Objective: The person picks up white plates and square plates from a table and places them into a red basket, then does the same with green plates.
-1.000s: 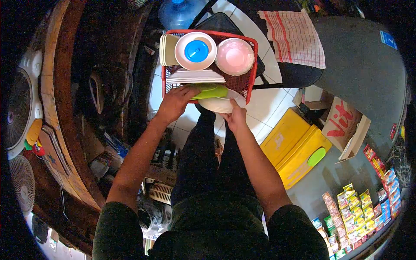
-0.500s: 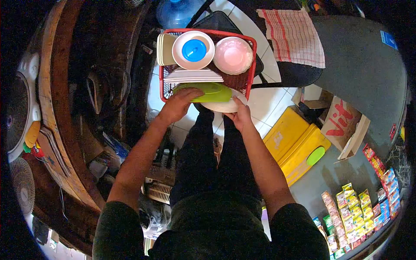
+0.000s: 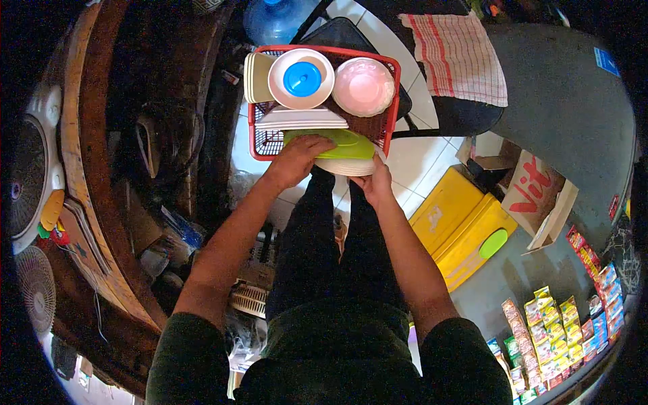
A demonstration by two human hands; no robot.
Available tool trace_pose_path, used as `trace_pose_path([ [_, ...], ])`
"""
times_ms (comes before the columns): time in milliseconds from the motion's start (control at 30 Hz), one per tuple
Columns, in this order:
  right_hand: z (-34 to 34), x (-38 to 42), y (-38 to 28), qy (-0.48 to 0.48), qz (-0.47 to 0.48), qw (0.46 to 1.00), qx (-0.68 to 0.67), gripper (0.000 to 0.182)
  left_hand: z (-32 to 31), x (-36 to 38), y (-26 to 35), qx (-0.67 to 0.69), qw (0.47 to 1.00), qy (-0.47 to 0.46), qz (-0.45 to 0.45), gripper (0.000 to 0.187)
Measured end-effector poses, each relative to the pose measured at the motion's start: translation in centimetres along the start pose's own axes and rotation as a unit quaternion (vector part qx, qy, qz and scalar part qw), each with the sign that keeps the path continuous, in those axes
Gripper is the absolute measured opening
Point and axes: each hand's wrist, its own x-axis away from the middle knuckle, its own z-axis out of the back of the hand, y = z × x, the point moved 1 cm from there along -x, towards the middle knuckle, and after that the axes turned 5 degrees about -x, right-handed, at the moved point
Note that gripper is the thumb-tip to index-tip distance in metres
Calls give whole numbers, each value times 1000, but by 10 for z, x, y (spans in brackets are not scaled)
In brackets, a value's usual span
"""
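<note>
My left hand is closed on a green plate, its fingers lying over the top near the left end. Under and in front of that plate is a stack of white plates, gripped at its right edge by my right hand. Both are at the near side of a red plastic basket. Inside the basket are a white bowl with a blue lid-like piece, pink scalloped bowls, stacked white angular dishes and cream dishes on edge.
A yellow box and a cardboard box stand at the right. A checked cloth drapes over a dark surface. Behind the basket is a blue water jug. Hanging sachets are at lower right, a wooden edge at left.
My left hand has moved right with the green plate, which now covers more of the white stack. My right hand has barely moved.
</note>
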Motion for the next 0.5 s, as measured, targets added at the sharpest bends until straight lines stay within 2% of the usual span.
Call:
trace_pose_path([
  [67, 0, -1, 1, -9, 2, 1000, -10, 45, -6, -3, 0, -18, 1000, -1, -6, 54],
  [133, -1, 1, 3, 34, -8, 999, -33, 46, -5, -8, 7, -14, 1000, -20, -6, 56],
  [267, -5, 13, -6, 8, 1, 999, -36, 49, -13, -15, 15, 19, 999, -28, -35, 57],
  [333, -2, 14, -8, 25, 2, 996, -82, 54, -16, -19, 23, 18, 999, -29, -31, 56],
  [500, 6, 13, -10, 12, 8, 997, -75, 61, -23, -23, 20, 24, 999, -42, -14, 51],
])
